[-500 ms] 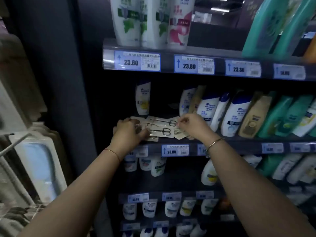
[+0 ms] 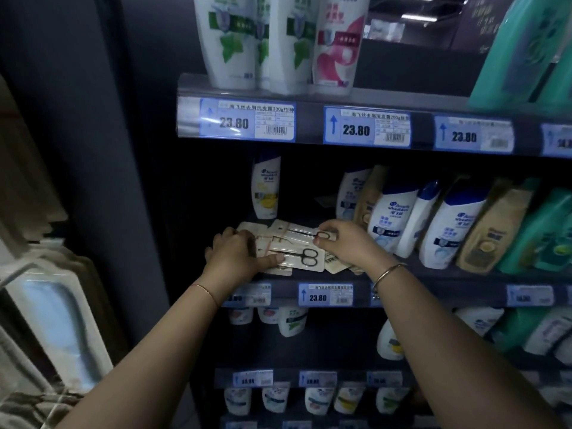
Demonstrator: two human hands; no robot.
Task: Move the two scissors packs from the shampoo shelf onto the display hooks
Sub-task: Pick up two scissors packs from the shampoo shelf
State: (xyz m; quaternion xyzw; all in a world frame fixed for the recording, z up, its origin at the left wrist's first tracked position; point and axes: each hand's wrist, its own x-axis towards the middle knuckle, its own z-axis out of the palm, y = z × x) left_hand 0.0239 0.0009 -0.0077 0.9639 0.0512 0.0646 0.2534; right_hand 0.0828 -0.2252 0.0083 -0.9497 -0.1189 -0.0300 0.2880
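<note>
Well, I've hung nothing yet: left grip clamps the front scissors pack, right grip pinches the rear pack.

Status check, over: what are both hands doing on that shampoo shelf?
Left hand grips near scissors pack. Right hand pinches far scissors pack. Both packs flat on shelf. Shampoo bottles close behind; hooks not in view.
</note>
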